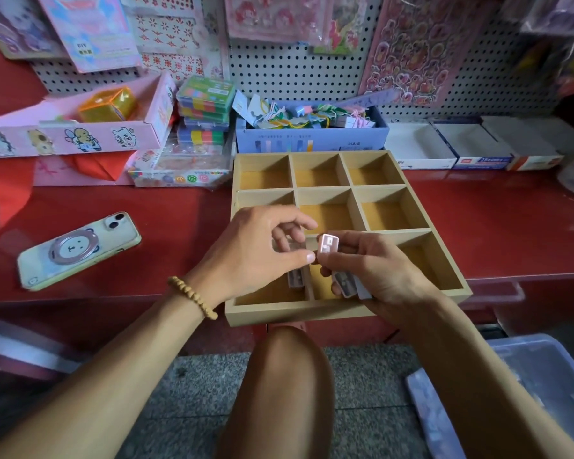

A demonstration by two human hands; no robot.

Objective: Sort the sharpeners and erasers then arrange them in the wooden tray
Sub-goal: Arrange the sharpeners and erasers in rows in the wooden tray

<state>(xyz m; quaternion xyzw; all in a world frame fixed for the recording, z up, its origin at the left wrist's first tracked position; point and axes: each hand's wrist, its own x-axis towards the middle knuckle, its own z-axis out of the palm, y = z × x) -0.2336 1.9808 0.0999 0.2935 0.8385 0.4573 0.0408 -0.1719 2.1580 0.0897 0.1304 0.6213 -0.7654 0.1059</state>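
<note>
Two hands hover over the wooden tray [299,314]: right hand [375,273] pinches a pink sharpener [327,244], left hand [256,250] loosely curled, holding nothing.

Red counter [186,226]: wooden tray [299,314], phone [78,250] (face down), boxes behind.

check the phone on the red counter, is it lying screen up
No, the phone lies face down on the red counter, showing its camera lenses and a ring with a bear face on its back.
</note>
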